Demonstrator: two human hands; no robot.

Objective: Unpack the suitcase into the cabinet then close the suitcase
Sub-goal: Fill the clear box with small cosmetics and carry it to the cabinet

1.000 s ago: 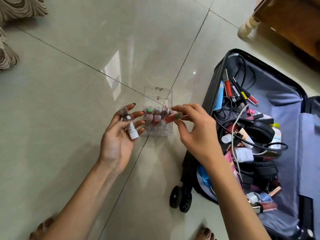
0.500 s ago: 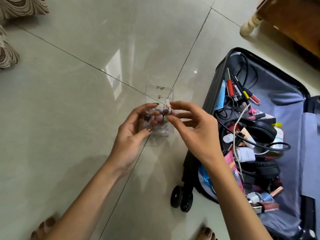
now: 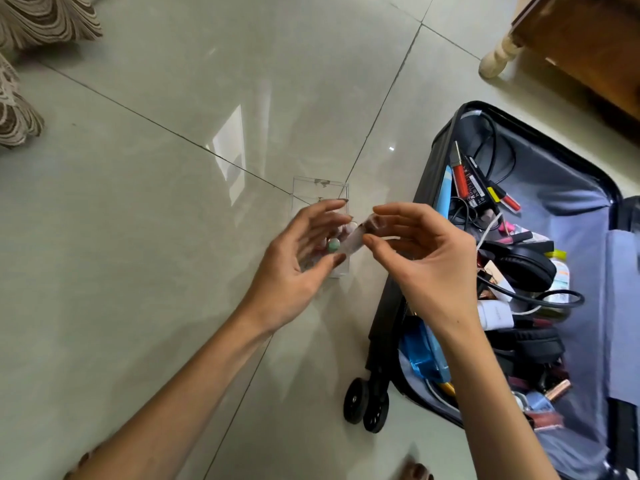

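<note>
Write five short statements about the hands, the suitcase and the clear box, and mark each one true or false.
1. The suitcase lies open on the floor. True.
2. The right hand pinches a small tube. True.
3. The clear box sits inside the suitcase. False: it stands on the floor, to the left of the suitcase.
4. The suitcase has been emptied. False: headphones, cables and cosmetics fill it.
5. The left hand grips the headphones. False: they lie in the suitcase, and the left hand is over the clear box with its fingers loosely spread.
</note>
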